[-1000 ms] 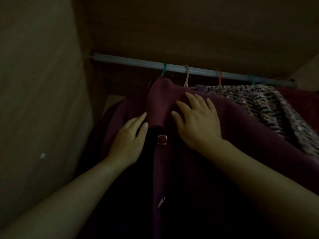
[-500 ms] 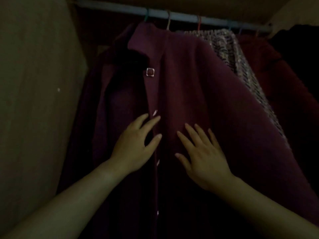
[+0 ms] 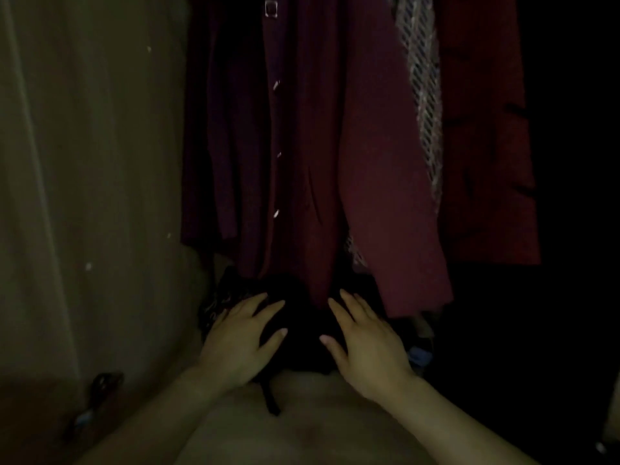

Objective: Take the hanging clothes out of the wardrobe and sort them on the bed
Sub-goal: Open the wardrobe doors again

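Two spread hands below the clothes hanging in a dim wardrobe.

The wardrobe's pale side wall [image 3: 84,162] fills the left. Beside it hangs a long maroon coat [image 3: 335,146], with a red garment [image 3: 486,162] to its right and a patterned woven garment [image 3: 424,105] showing between them. Under the coat's hem a dark bundle [image 3: 298,330] lies on the wardrobe floor. The left hand [image 3: 238,344] and right hand [image 3: 369,347] lie over that bundle, fingers spread, gripping nothing; whether they touch it is too dark to judge. A square button [image 3: 270,8] sits high on the coat.
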{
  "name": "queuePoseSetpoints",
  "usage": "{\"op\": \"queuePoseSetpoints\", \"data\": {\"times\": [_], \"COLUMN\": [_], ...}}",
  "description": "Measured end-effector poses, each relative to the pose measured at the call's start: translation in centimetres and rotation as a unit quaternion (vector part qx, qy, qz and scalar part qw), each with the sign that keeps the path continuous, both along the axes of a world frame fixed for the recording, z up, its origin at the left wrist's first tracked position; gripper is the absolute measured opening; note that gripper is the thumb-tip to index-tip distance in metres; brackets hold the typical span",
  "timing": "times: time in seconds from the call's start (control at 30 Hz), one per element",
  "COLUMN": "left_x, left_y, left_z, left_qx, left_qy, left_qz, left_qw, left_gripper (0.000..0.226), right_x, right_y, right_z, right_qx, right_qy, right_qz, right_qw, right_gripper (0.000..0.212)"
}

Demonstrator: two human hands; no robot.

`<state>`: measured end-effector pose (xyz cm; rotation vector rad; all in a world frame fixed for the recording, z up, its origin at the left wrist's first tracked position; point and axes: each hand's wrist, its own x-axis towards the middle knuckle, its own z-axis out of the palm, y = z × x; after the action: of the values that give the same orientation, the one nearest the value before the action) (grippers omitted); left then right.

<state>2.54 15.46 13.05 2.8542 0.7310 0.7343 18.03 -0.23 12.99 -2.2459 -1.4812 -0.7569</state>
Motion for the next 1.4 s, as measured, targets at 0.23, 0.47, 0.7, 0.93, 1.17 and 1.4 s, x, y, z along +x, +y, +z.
{"op": "queuePoseSetpoints", "data": {"times": [0.23,0.47,0.7,0.93,1.17,1.4], "left_x": [-7.9,-20.0,-32.7,-46.2,-55.9,-59.4], "left_y": [-9.4,-19.4,-27.4,-29.6,-27.0,-23.7], "left_z": [-6.2,-13.3,-18.9,-18.8,-17.6,-16.9], "left_qx": [-0.071,-0.109,-0.172,-0.165,-0.134,-0.122], "left_qy": [-0.006,0.004,0.038,0.021,0.009,0.039], "left_qz": [0.046,0.155,0.220,0.319,0.352,0.311], "left_qw": [0.996,0.982,0.959,0.933,0.926,0.942], "left_gripper": [0.075,0.056,0.049,0.053,0.057,0.058], "right_x": [-7.5,-17.0,-27.9,-40.6,-50.8,-55.8], "right_y": [-8.3,-14.5,-18.2,-17.5,-9.5,-2.0], "right_z": [-5.4,-13.0,-17.5,-17.4,-12.0,-8.1], "right_qx": [-0.022,-0.099,-0.175,-0.195,-0.106,0.020], "right_qy": [0.102,0.158,0.211,0.239,0.265,0.275], "right_qz": [0.068,0.095,0.134,0.212,0.300,0.230], "right_qw": [0.992,0.978,0.952,0.927,0.910,0.933], "right_gripper": [0.068,0.062,0.067,0.070,0.053,0.075]}}
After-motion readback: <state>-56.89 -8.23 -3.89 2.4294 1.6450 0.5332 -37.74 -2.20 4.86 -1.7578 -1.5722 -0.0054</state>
